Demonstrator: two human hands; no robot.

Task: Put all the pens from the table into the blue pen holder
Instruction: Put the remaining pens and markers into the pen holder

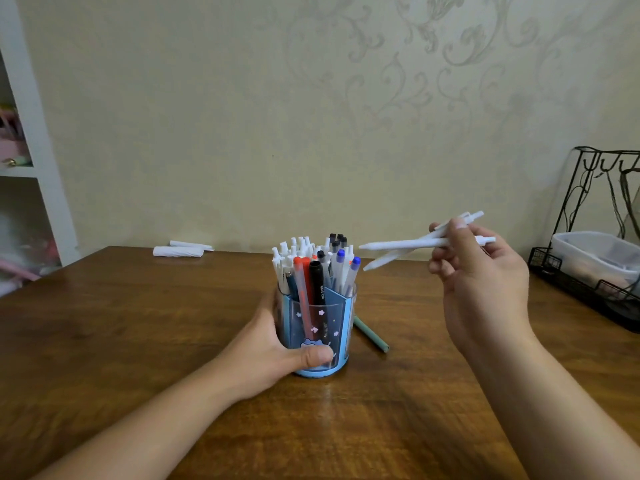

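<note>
The blue pen holder stands upright at the middle of the wooden table, packed with several white, red, black and blue-capped pens. My left hand grips the holder from its left side, thumb across the front. My right hand is raised to the right of the holder and grips two or three white pens, tips pointing left toward the holder's top. One green pen lies on the table just right of the holder's base, partly hidden behind it.
Two rolled white papers lie at the table's far edge on the left. A black wire rack holding a clear plastic box stands at the right edge. A white shelf unit stands to the far left.
</note>
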